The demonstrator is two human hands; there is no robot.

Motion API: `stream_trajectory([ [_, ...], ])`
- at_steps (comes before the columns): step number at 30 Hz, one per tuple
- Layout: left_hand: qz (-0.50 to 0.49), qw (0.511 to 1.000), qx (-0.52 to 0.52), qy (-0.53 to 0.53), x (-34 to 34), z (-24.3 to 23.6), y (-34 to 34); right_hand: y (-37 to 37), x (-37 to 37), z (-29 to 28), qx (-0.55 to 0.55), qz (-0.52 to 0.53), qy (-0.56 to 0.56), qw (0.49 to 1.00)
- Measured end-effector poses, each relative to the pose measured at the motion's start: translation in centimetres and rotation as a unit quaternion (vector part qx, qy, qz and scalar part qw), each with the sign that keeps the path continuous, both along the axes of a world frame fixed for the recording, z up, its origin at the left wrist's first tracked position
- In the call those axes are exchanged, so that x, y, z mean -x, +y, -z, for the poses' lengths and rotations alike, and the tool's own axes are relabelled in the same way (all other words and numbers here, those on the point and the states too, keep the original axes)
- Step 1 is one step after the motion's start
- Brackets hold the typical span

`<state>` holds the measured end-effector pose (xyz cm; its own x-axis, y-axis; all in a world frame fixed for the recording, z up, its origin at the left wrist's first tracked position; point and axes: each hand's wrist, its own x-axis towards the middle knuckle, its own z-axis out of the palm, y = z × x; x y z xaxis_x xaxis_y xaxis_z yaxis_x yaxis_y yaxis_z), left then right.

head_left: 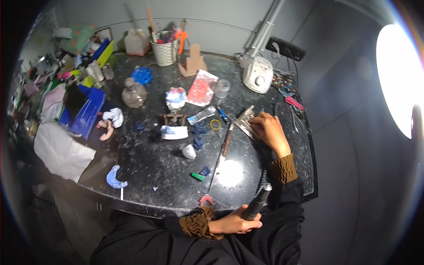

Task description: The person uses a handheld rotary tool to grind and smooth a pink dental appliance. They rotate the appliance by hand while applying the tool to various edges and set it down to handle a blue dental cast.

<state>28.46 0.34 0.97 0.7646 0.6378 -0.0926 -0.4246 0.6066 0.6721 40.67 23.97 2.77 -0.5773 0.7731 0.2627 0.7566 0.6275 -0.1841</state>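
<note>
Near the bench's front edge, my left hand (236,223) is closed around a black cylindrical handpiece (255,204) with a silvery tip. My right hand (270,132) reaches onto a pile of flat metal tools (245,119) at the right of the bench, fingers bent and touching them; what is between its fingertips is unclear. Left of it lie a long wood-handled instrument (227,143), a yellow ring (215,124) and a blue-and-silver tube (201,115). An articulator (174,119) with white-and-blue casts stands at the centre, near a small white lump (189,151).
A cluttered pile with a blue box (77,119) fills the left side. At the back are a brush holder (163,53), a beige stand (191,66) and a white control unit (257,75). A blue arch piece (115,179) and pink piece (206,198) lie near the front edge (145,205).
</note>
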Motion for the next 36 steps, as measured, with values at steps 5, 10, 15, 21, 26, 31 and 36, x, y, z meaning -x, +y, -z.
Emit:
stream_trajectory([
  [5,0.012,0.998,-0.044,-0.042,-0.9,0.3,0.1,1.1,-1.1,0.8,0.077,-0.021,0.096,0.992],
  [10,-0.008,0.995,-0.071,-0.07,-1.2,0.2,-0.2,2.1,-1.4,0.3,0.158,-0.041,0.192,0.968],
  [15,-0.062,0.993,-0.087,-0.052,0.5,-0.7,-2.0,3.0,-1.7,0.0,0.193,-0.019,0.278,0.941],
  [21,-0.082,0.992,-0.065,-0.07,2.1,-0.4,-2.8,2.9,-2.0,-1.7,0.116,-0.08,0.42,0.897],
  [26,-0.077,0.992,-0.06,-0.073,2.0,-0.6,-2.6,-2.1,-1.6,-5.3,0.12,-0.079,0.524,0.84],
  [31,-0.084,0.993,-0.073,-0.03,3.5,-0.8,-2.7,-12.7,4.0,-9.5,0.247,-0.104,0.528,0.806],
  [36,-0.086,0.992,-0.038,0.078,3.8,-1.9,-3.7,-17.7,3.1,-12.1,0.226,-0.135,0.443,0.857],
])
